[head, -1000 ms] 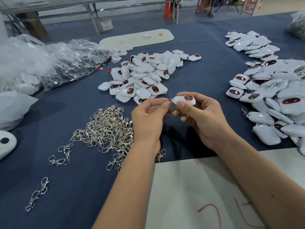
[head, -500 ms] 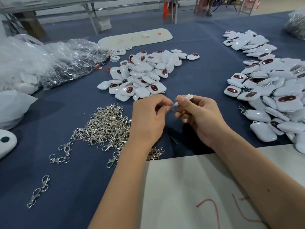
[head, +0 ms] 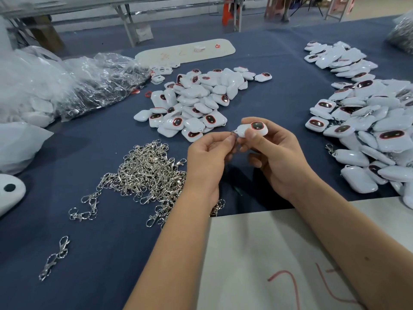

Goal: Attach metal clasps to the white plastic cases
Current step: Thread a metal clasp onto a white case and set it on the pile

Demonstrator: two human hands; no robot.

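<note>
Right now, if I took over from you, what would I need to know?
Right hand holds one white case, dark window up.
Left hand pinches a metal clasp ring at the case's corner; whether it is hooked on yet cannot be told.
Loose clasps lie left of the hands.
Cases without clasps are piled ahead; the right pile seems done.
Left: finish this one, then the middle pile.

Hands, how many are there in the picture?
2. The left hand pinches a metal clasp in the middle; the right hand, right beside it, holds a white case. No other hands show.
</note>
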